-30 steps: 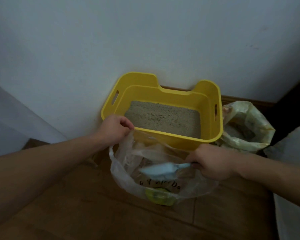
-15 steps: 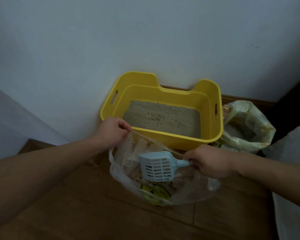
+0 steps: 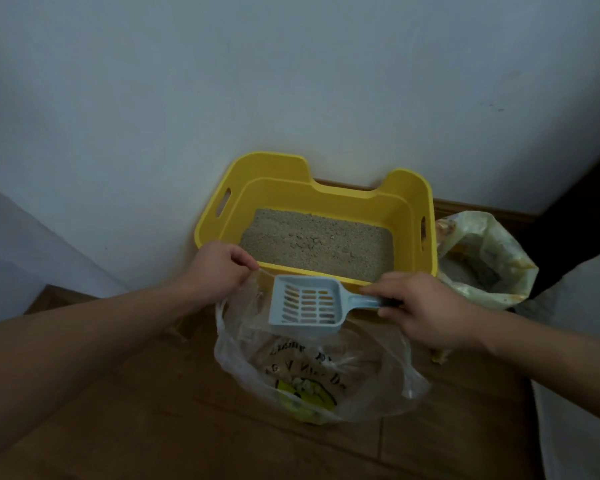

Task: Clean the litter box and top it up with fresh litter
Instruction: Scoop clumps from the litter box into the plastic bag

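A yellow litter box (image 3: 409, 209) stands against the white wall, with a flat layer of grey-beige litter (image 3: 316, 242) in it. In front of it a clear plastic bag (image 3: 371, 386) with printed lettering and a yellow-green patch sits open on the floor. My left hand (image 3: 215, 268) pinches the bag's left rim and holds it up. My right hand (image 3: 420, 306) grips the handle of a pale blue slotted scoop (image 3: 305, 304). The scoop's head faces up over the bag's mouth, at the box's front rim, and looks empty.
An open yellowish litter bag (image 3: 499, 258) with grey litter inside stands right of the box. The floor (image 3: 118, 427) is brown wood. A white wall rises behind, a pale panel (image 3: 11, 258) lies at the left, and a dark gap sits in the right corner.
The scoop has turned from edge-on inside the bag to slotted face up, and has risen toward the box's front rim. My left hand keeps its hold on the bag's rim.
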{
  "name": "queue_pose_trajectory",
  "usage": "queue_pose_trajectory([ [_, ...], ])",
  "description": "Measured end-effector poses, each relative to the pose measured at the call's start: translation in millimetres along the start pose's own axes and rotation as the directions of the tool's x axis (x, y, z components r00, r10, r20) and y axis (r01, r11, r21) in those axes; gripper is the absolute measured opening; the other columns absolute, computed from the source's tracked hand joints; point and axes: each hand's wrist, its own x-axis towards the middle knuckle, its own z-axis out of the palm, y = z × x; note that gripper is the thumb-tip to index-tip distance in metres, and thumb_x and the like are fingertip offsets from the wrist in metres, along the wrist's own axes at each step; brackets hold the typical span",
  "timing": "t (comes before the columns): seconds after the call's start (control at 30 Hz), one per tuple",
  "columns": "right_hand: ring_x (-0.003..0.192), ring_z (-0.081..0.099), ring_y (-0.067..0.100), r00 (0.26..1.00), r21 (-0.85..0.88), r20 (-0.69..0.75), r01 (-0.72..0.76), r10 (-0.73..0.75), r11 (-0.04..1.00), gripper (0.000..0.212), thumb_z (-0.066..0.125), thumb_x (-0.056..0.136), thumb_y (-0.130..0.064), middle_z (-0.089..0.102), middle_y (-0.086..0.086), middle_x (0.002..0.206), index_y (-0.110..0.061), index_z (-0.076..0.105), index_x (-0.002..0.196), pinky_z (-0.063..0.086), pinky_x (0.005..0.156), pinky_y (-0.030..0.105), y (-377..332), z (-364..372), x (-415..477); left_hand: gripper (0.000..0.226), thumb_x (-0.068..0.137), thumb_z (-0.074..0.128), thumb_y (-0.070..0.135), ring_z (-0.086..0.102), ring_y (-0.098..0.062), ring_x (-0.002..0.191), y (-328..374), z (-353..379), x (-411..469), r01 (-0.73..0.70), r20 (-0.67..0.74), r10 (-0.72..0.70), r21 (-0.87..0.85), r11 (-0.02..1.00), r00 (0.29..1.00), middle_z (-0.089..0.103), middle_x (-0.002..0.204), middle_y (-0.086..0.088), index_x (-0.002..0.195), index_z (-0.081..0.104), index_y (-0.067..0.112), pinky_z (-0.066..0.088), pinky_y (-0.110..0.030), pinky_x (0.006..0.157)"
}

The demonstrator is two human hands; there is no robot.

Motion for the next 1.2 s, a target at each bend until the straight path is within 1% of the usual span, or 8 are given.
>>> queue_pose_trajectory([
  [0.27,0.097,0.059,0.016,0.977,-0.081,-0.153,-0.164,0.15,0.983,0.033,0.063,0.087,-0.014,0.065,-0.003,0.104,-0.021,0.068,0.119,0.051,0.086,0.035,13.1,-15.7,11.5,0.019,0.083,0.069,0.005,0.061,-0.007,0.05,5.2,-1.5,4.1,-0.007,-0.021,0.007,-0.03,1.0,1.0,0.066,0.051,0.003,0.075,0.074,0.021,0.051,-0.026,0.055],
  [0.4,0.091,0.057,0.016,0.964,-0.089,-0.15,-0.234,0.219,0.968,0.03,0.062,0.087,-0.015,0.063,-0.004,0.097,-0.022,0.069,0.116,0.049,0.082,0.035,23.1,-18.9,21.7,0.016,0.086,0.069,0.008,0.06,-0.003,0.05,7.4,-1.5,5.9,-0.031,-0.005,0.031,-0.036,0.999,1.0,0.068,0.056,0.001,0.078,0.073,0.021,0.048,-0.02,0.053],
  [0.63,0.09,0.062,0.021,0.935,-0.106,-0.12,-0.346,0.334,0.932,0.036,0.059,0.085,-0.008,0.07,0.002,0.102,-0.022,0.071,0.116,0.054,0.077,0.037,39.3,-28.0,44.1,0.02,0.085,0.07,0.007,0.059,-0.005,0.05,-1.4,-3.0,15.1,-0.058,0.025,0.06,-0.086,0.995,0.998,0.066,0.052,0.004,0.078,0.073,0.026,0.048,-0.029,0.056],
  [0.77,0.068,0.056,0.02,0.894,-0.266,-0.079,-0.446,0.442,0.855,0.027,0.056,0.081,-0.01,0.061,0.003,0.076,-0.016,0.072,0.102,0.047,0.057,0.03,53.8,-39.1,63.6,0.02,0.085,0.072,0.008,0.06,-0.002,0.05,-3.6,-2.9,20.2,-0.092,0.025,0.095,-0.109,0.99,0.995,0.067,0.056,0.008,0.08,0.071,0.027,0.047,-0.026,0.054],
  [0.9,0.059,0.049,0.016,0.861,-0.403,-0.069,-0.486,0.505,0.775,0.008,0.056,0.086,-0.012,0.051,0.0,0.068,-0.013,0.063,0.083,0.043,0.052,0.029,52.1,-41.7,84.2,0.019,0.082,0.075,0.008,0.06,0.003,0.054,0.2,-3.1,25.7,-0.118,0.021,0.122,-0.14,0.983,0.992,0.066,0.058,0.018,0.083,0.072,0.026,0.046,-0.018,0.056],
  [0.97,0.063,0.05,0.017,0.849,-0.426,-0.056,-0.496,0.525,0.757,0.017,0.055,0.089,-0.011,0.051,0.001,0.071,-0.015,0.051,0.073,0.046,0.056,0.03,51.3,-37.2,95.3,0.019,0.082,0.075,0.006,0.06,0.004,0.054,1.3,-3.2,28.4,-0.11,0.028,0.117,-0.167,0.98,0.993,0.066,0.058,0.018,0.084,0.072,0.024,0.045,-0.012,0.052],
  [1.07,0.074,0.056,0.021,0.842,-0.462,-0.034,-0.491,0.539,0.739,0.006,0.056,0.091,-0.011,0.054,0.001,0.08,-0.015,0.06,0.089,0.053,0.065,0.032,60.2,-31.6,113.3,0.022,0.081,0.076,0.003,0.06,0.003,0.054,0.3,-2.9,32.4,-0.1,0.036,0.11,-0.206,0.973,0.993,0.068,0.059,0.012,0.083,0.072,0.024,0.046,-0.012,0.052],
  [1.2,0.082,0.062,0.023,0.832,-0.472,-0.015,-0.494,0.554,0.73,0.015,0.053,0.094,-0.011,0.061,0.005,0.091,-0.011,0.065,0.103,0.055,0.068,0.032,73.4,-24.8,129.7,0.02,0.079,0.078,0.003,0.061,0.002,0.056,-2.9,-1.9,37.7,-0.083,0.034,0.093,-0.227,0.97,0.995,0.068,0.061,0.012,0.083,0.074,0.022,0.047,-0.012,0.053],
])
